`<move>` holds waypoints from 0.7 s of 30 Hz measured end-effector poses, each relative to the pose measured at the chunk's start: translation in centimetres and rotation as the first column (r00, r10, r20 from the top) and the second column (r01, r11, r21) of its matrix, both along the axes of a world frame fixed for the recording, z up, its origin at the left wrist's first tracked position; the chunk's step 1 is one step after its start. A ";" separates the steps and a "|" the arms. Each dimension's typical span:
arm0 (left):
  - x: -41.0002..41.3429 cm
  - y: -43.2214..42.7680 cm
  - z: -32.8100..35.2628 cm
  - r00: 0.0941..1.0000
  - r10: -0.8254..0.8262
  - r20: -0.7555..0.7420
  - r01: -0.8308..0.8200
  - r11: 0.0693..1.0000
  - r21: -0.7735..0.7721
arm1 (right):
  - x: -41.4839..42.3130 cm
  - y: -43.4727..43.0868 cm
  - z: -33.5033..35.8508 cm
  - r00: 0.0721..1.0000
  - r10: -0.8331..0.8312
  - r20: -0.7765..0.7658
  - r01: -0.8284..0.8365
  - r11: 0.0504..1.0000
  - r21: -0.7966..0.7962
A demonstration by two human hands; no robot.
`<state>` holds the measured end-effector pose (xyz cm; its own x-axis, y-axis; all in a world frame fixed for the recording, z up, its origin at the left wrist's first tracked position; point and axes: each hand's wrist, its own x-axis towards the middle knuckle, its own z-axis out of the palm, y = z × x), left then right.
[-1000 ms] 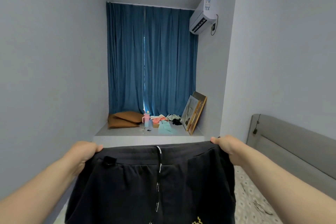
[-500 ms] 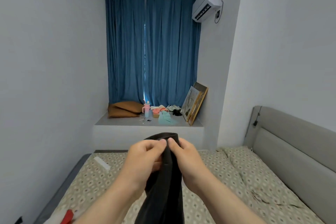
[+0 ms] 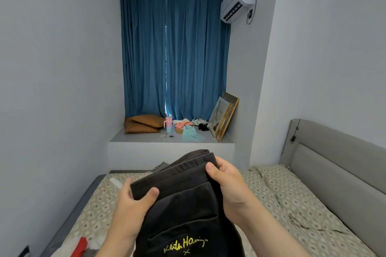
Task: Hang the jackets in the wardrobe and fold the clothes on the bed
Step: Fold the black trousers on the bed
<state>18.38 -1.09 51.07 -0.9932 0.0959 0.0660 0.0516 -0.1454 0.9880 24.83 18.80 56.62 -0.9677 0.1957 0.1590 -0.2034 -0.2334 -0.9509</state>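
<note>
Patterned bed point(image 3: 282, 194), red cloth point(image 3: 80, 246) on it

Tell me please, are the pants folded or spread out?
Folded: the pants show stacked waistband layers, gripped by left hand and right hand.

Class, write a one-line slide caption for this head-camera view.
Left hand and right hand grip a folded black garment with yellow lettering above the patterned bed.
</note>
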 end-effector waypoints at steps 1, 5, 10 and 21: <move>0.1 0.1 -0.6 0.976 -0.184 0.113 0.160 0.967 0.196 | 0.0 0.0 -0.1 1.000 -0.001 0.006 0.001 1.000 0.001; 0.8 0.3 -1.5 0.883 -0.430 0.188 0.304 0.829 0.469 | -0.2 0.4 -0.3 0.994 -0.108 0.020 0.108 0.994 -0.025; 0.0 -0.1 -0.9 0.928 -0.360 0.093 0.300 0.872 0.388 | 0.6 1.5 -1.7 0.976 -0.205 0.076 0.200 0.977 0.069; -0.8 -0.5 -4.7 0.776 -0.563 0.286 0.486 0.821 0.300 | 5.1 2.7 -6.9 0.935 -0.205 0.290 0.160 0.972 0.173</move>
<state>17.58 -1.61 46.42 -0.7503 0.6317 -0.1949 -0.4292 -0.2412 0.8704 29.92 21.53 49.71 -0.9237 0.3705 -0.0974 0.0745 -0.0756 -0.9944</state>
